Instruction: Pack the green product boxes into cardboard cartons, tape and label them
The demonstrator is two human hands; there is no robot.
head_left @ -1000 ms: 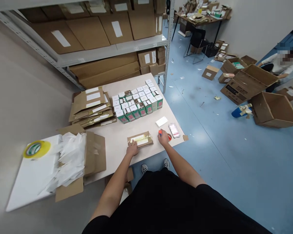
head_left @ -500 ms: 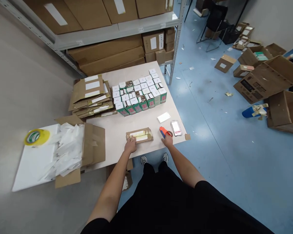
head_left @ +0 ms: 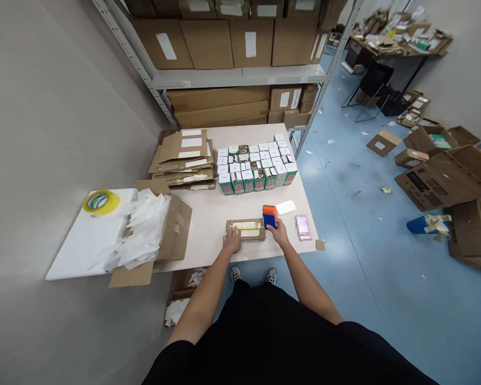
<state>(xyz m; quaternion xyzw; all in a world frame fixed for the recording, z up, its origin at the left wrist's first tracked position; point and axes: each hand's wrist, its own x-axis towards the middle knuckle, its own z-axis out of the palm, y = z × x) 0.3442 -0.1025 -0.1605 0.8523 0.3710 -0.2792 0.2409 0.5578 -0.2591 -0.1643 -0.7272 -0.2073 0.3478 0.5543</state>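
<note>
A narrow, flat cardboard box [head_left: 253, 233] with pale labels and shiny tape lies near the table's front edge. On its left end my left hand [head_left: 231, 240] rests, fingers stretched over the top face. My right hand [head_left: 278, 231] is closed round an orange and blue tape dispenser [head_left: 270, 216], which is upright at the box's right end. Whether the dispenser touches the box I cannot tell. Just behind it lies a white card [head_left: 286, 207], and to the right a phone-like item [head_left: 303, 227] with a blurred face.
Several green-and-white small boxes [head_left: 258, 168] stand in rows at the back. Left of them are stacked flattened cartons [head_left: 184, 160]. An open carton of white paper [head_left: 180, 230] and a yellow tape roll [head_left: 101, 202] are at far left. A metal shelf [head_left: 240, 77] rises behind the table.
My right hand has brought the tape dispenser to the box's right end and turned it upright. My left hand stays on the box's left end. The camera view has shifted.
</note>
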